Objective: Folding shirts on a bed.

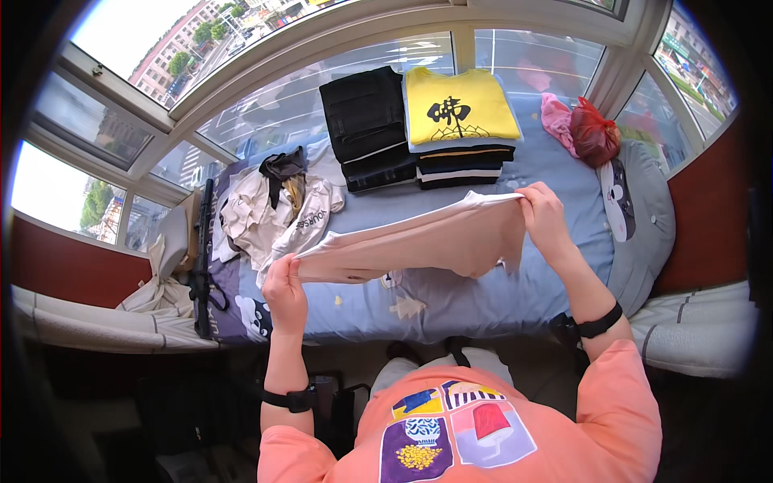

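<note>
Both of my hands hold a light beige garment (410, 244) stretched out in the air above a blue patterned bed cover (362, 314). Its left end is pinched in my left hand (284, 293). My right hand (545, 218) grips the opposite end, a little higher in the picture. The cloth sags between them, with a pale edge running along the top; what kind of garment it is I cannot tell. Beyond my left hand lies a loose heap of off-white and dark clothes (272, 208), one piece bearing printed letters.
Behind the garment stand a stack of folded black clothes (365, 121) and a stack topped by a yellow shirt (462, 105). A red bag (595, 133) and pink cloth (558, 118) lie near a grey cushion (643, 223). A long black gun-shaped object (203, 259) lies left. Windows (374, 60) surround the bed.
</note>
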Motion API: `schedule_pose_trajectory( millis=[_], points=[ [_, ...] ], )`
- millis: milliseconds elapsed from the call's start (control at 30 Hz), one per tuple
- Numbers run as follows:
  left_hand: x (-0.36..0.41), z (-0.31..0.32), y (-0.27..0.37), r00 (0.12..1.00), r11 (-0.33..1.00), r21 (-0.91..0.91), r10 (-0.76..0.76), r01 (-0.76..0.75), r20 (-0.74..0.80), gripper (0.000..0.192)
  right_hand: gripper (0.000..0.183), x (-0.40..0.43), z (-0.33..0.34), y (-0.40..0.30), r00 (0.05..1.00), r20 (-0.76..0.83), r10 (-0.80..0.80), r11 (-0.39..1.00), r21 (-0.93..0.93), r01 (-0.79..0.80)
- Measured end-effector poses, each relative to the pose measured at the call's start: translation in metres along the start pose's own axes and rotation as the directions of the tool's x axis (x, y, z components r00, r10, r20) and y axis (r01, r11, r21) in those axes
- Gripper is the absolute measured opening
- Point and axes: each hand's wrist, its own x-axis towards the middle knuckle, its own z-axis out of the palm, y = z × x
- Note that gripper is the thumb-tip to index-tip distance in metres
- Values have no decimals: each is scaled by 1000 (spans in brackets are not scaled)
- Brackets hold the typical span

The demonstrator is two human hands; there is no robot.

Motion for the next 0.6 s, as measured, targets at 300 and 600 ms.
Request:
schedule_pose_trajectory(
  millis=[300,600],
  points=[
    [-17,-38,3,973,991,-119,-81,56,-215,18,14,-30,-37,-77,965,-165,206,894,432,-117],
    [-40,-161,-15,984,903,-415,42,-112,-175,18,16,-82,-103,-187,875,-416,-248,968,-67,243]
  ],
)
